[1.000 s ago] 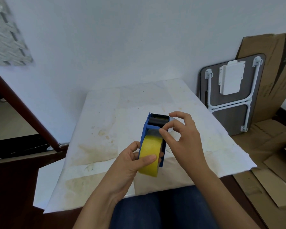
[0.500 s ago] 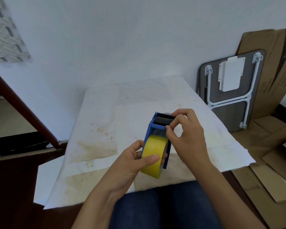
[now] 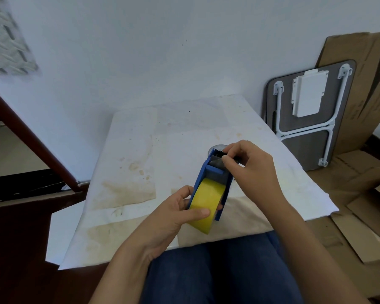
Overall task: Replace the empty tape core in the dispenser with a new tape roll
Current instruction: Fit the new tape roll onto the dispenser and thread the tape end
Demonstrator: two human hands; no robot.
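while the left hand (image 3: 173, 212) grips the blue tape dispenser (image 3: 214, 175) from its left side, thumb laid across the face of the yellow tape roll (image 3: 206, 205) and fingers wrapped behind the frame, the roll sits seated in the dispenser's near end, its lower edge projecting below the frame. dispenser held above the near edge of the paper-covered table (image 3: 140, 150), tilted so that its serrated cutter end points away from the person. right hand (image 3: 250, 165) placed at that far end, to the right of and above the roll; thumb and forefinger pressed together at the dark roller just behind the cutter teeth. whether a tape end lies between those fingertips cannot be told. both hands touch the dispenser, the left at the roll end, the right at the cutter end. folded table (image 3: 305, 115) and flattened cardboard (image 3: 360, 84) lean against the wall at right.
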